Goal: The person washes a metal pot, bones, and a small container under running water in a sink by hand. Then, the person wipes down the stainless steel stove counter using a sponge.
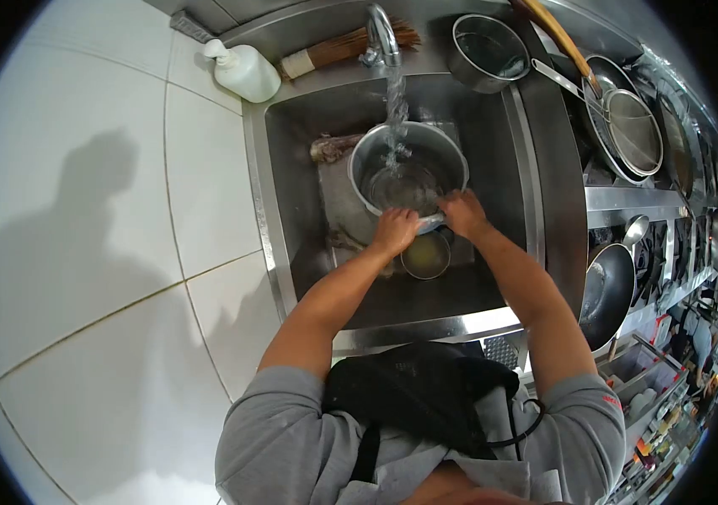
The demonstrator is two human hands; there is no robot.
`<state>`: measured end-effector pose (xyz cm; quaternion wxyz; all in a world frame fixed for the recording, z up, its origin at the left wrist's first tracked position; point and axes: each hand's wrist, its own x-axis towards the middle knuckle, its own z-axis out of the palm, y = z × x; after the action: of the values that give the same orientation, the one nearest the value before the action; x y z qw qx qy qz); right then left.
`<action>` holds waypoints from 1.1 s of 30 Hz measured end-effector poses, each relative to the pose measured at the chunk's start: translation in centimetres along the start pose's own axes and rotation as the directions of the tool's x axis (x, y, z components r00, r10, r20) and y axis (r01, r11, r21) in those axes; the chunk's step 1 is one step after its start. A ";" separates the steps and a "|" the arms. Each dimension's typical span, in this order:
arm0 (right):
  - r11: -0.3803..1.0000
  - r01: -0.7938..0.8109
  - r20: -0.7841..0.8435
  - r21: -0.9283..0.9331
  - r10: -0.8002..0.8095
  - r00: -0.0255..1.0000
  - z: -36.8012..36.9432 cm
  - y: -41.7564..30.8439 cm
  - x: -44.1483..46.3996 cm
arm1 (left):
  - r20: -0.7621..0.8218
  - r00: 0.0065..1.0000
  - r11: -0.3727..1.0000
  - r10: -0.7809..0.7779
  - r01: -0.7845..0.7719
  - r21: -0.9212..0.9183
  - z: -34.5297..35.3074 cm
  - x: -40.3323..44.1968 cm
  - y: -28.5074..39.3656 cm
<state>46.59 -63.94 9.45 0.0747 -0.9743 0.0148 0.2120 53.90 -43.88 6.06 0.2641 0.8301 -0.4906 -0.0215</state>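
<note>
Both hands gripped the near rim of a large metal pot (360,165) in the sink (498,185), a little nearer the far edge than the near one and about midway between the sides. The left hand (398,230) curled its fingers over the rim at the near left, and the right hand (462,212) held it at the near right, just beside the other; how the thumbs sat could not be made out. From the faucet (382,38) at the far edge, water (397,99) ran into the pot, which held some already.

A small round bowl (406,265) with yellowish contents sat just beside the pot, toward the sink's near edge. A bone-like piece (333,149) lay toward the far left corner, close to the pot.

On the ledge along the far edge, a white pump bottle (248,74) stood at the left corner, a bristle brush (333,52) lay between it and the faucet, and a smaller pot (470,76) stood at the right corner. Well beyond the right edge were a strainer (635,135) and a dark pan (607,295).
</note>
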 end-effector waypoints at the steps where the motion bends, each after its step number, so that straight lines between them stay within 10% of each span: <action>1: 1.000 -0.003 0.008 0.007 0.003 1.000 1.3 0.1 -0.3 | 0.040 0.999 0.998 0.033 -0.031 -0.046 0.7 -0.7 -0.4; 5: 0.996 -0.056 -0.205 0.063 0.067 0.976 7.3 1.5 0.2 | 0.344 0.856 0.732 -0.385 0.511 -0.450 -1.2 0.9 -2.5; 7: 0.988 -0.107 -0.295 0.108 0.134 0.946 8.1 3.4 0.8 | 0.130 0.904 0.735 -0.407 0.409 -0.541 -2.7 4.8 -4.5; 10: 0.979 -0.188 -0.343 0.083 0.205 0.917 6.4 5.2 1.1 | 0.232 0.856 0.582 -0.462 0.490 -0.649 -4.8 11.0 -6.6; 16: 0.946 -0.301 0.231 -0.125 0.322 0.918 0.6 4.9 3.0 | 0.311 0.891 0.297 -0.331 0.411 -0.862 -5.5 13.0 -7.0; 18: 0.883 -0.386 0.163 0.266 0.354 0.921 -1.1 3.3 3.3 | 0.205 0.868 0.741 -0.453 0.494 -0.454 -4.4 8.7 -8.5; 21: 0.726 -0.080 -0.066 0.683 0.171 0.983 -3.6 1.7 4.0 | 0.483 0.717 0.846 -0.502 0.523 0.103 2.5 -2.0 -13.1; 23: 0.708 -0.003 -0.125 0.706 0.128 0.984 -6.9 0.1 5.1 | 0.740 0.451 0.858 -0.499 0.377 0.348 1.6 -5.1 -11.7; 25: 0.696 0.098 -0.209 0.711 0.076 0.975 -10.0 -1.6 6.9 | 0.841 0.257 0.871 -0.475 0.272 0.409 0.4 -6.9 -9.9; 28: 0.735 0.245 -0.379 0.632 0.017 0.925 -12.6 -3.3 11.2 | 0.759 0.483 0.900 -0.436 0.262 0.350 3.4 -11.1 -10.7; 31: 0.752 0.184 -0.240 0.633 -0.036 0.970 -17.2 -4.2 13.1 | 0.812 0.370 0.892 -0.451 0.145 0.429 3.6 -10.1 -9.9; 33: 0.511 0.096 0.011 0.854 -0.202 0.979 -18.1 -3.8 13.9 | 0.820 0.333 0.885 -0.466 0.198 0.422 5.0 -10.1 -10.7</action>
<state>66.84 -62.91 20.45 0.5582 -0.7985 0.0285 0.2235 55.81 -33.58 -5.42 -0.1589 0.7918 -0.3703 -0.4590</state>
